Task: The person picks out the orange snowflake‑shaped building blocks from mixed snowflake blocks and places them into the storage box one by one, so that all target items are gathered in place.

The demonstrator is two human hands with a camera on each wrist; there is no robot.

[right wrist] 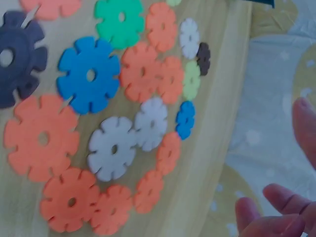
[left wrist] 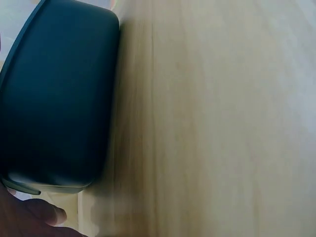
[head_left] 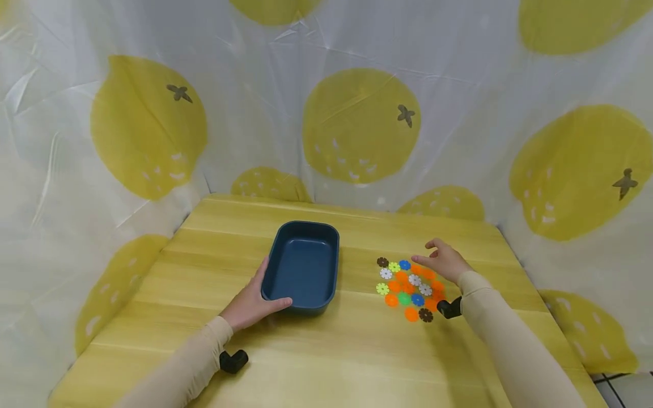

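Head view has the flower-shaped discs lying flat on the right part of the table, crowded together and in places overlapping: one green disc (head_left: pixel 405 298), two blue discs (head_left: pixel 418 300), two brown discs (head_left: pixel 425 315), two yellow-green discs (head_left: pixel 382 289), three white discs (head_left: pixel 386 273) and about ten orange discs (head_left: pixel 411 314), the last packed too closely for a sure count. Nine orange ones appear, whole or in part, in the right wrist view.

One right hand (head_left: pixel 442 262) hovers over the far right edge of the group, its fingers loosely spread with a gap between thumb and forefinger, nothing visible in its grasp.

One dark blue box (head_left: pixel 306 266) stands upright left of the discs, well apart from them. The left hand (head_left: pixel 257 303) grips its near left corner, thumb over the near rim, fingers along the left side.

Two beige sleeves (head_left: pixel 510 334) reach in, with two black wrist devices (head_left: pixel 233 361) beside them. One wooden table (head_left: pixel 331 362) lies beneath. A pale cloth (head_left: pixel 255 68) around it bears three whole or nearly whole printed lemons (head_left: pixel 362 124) and several partial ones.
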